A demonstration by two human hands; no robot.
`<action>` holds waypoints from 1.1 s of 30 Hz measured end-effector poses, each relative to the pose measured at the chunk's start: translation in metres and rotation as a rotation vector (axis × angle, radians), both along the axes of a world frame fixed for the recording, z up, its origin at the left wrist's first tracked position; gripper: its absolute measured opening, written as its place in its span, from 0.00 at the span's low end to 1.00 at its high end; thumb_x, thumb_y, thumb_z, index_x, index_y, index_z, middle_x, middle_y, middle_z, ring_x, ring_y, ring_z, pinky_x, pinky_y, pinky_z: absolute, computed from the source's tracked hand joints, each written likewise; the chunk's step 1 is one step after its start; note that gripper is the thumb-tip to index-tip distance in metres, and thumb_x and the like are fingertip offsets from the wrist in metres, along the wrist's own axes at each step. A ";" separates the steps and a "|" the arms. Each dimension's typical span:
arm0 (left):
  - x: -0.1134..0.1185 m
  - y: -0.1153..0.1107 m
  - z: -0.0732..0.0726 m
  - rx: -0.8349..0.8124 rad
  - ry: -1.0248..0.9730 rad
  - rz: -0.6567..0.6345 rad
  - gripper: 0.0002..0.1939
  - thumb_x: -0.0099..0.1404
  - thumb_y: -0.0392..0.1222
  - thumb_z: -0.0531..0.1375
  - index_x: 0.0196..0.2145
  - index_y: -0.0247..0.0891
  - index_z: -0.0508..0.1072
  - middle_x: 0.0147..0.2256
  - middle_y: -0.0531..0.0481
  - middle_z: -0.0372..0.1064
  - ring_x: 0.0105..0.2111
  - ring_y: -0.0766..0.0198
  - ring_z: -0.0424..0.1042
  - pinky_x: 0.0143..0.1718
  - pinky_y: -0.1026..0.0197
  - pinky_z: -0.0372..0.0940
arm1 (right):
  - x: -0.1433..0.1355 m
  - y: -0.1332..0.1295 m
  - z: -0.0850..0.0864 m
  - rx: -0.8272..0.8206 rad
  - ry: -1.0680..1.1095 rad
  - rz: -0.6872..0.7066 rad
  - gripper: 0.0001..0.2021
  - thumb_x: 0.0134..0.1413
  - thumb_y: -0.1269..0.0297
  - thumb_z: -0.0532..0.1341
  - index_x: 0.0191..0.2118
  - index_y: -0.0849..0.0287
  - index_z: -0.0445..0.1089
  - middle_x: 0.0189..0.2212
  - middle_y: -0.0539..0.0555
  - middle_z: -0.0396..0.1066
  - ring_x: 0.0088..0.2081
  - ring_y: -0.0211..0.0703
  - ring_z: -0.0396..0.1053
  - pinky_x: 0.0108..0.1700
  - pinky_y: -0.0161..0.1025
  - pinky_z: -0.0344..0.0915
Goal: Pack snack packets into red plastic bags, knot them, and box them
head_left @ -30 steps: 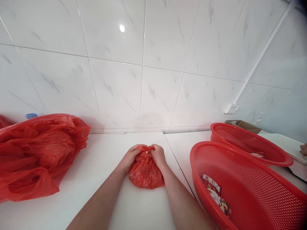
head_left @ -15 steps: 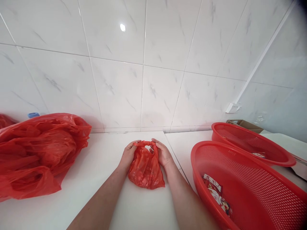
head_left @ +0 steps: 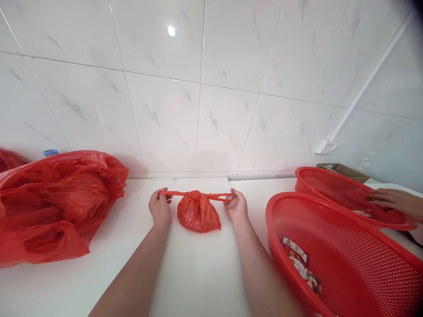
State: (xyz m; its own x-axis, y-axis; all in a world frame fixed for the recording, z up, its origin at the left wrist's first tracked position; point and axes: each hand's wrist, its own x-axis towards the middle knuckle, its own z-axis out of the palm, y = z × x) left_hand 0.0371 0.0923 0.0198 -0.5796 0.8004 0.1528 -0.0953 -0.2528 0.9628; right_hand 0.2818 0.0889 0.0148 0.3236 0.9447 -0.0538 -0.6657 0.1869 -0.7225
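Note:
In the middle of the white table, a small red plastic bag (head_left: 198, 215) hangs bunched and rounded, its neck gathered into a knot at the top. My left hand (head_left: 160, 207) pinches one handle of it, drawn straight out to the left. On the other side my right hand (head_left: 236, 204) grips the second handle, stretched to the right. Both handles are taut and roughly level. What fills the bag cannot be made out through the plastic.
A large red plastic bag (head_left: 66, 207) full of crumpled red plastic lies at left. The near red basket (head_left: 343, 220) at right holds several printed packets (head_left: 300, 262). Another person's hand (head_left: 393, 201) reaches into the farther red basket (head_left: 306, 176). A tiled wall (head_left: 165, 127) closes the back.
My hands have moved apart, pulling the handles outward. The bag's open top has closed into a tight knot and its body looks rounder. Another person's hand has appeared at the far basket.

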 end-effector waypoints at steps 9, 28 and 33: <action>0.010 -0.011 0.008 -0.016 0.173 -0.385 0.24 0.59 0.50 0.58 0.52 0.42 0.67 0.54 0.44 0.64 0.52 0.55 0.65 0.51 0.55 0.61 | -0.016 -0.006 0.001 -0.030 -0.163 -0.018 0.17 0.45 0.57 0.64 0.43 0.53 0.68 0.40 0.51 0.70 0.42 0.39 0.68 0.40 0.35 0.68; 0.024 -0.114 0.012 -0.100 0.486 -0.630 0.14 0.54 0.49 0.62 0.36 0.40 0.71 0.34 0.49 0.73 0.37 0.54 0.72 0.38 0.56 0.64 | -0.080 -0.099 0.006 0.138 -1.066 0.231 0.13 0.52 0.56 0.55 0.22 0.55 0.56 0.19 0.43 0.53 0.24 0.36 0.52 0.28 0.33 0.53; 0.016 -0.155 0.012 -0.073 0.471 -0.526 0.11 0.55 0.49 0.60 0.33 0.41 0.71 0.32 0.50 0.72 0.34 0.57 0.70 0.36 0.58 0.63 | -0.096 -0.130 0.013 0.227 -1.173 0.264 0.14 0.54 0.56 0.53 0.22 0.55 0.56 0.19 0.44 0.54 0.23 0.37 0.53 0.27 0.34 0.52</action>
State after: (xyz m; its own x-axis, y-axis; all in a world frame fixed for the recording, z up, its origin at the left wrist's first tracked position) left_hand 0.0535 -0.0626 0.0320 0.0014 0.9738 0.2273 0.2431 -0.2208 0.9445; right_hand 0.1860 -0.0411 0.0274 -0.1377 0.9387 0.3162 0.3309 0.3445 -0.8785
